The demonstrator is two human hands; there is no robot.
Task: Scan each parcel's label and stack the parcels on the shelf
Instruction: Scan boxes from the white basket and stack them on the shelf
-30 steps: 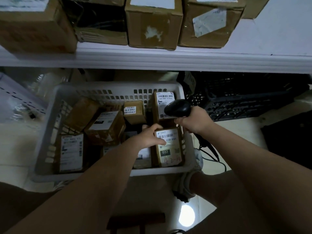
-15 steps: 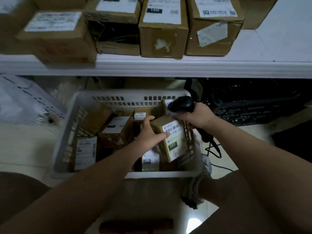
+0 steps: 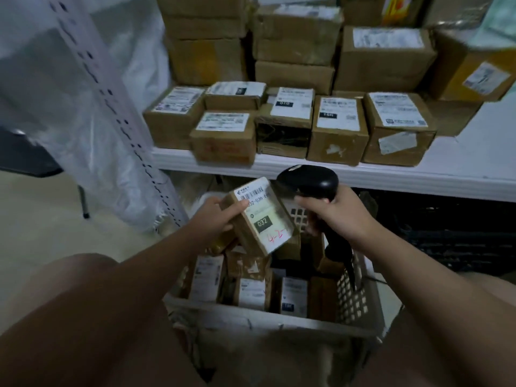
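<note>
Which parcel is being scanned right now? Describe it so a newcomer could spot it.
Start at the white basket below the shelf. Above it, the left hand holds one small brown parcel beside the black scanner. Unlike the parcels in the basket, it is lifted, and its label reads 032 with red handwriting.

Dim, flat indoor light, bluish cast. Brightest on the white plastic sheeting (image 3: 92,113) at left and the shelf (image 3: 460,163) top. Deep shadow under the shelf. Motion blur overall; cartons at upper right smeared. Wide-angle bending at edges.
</note>
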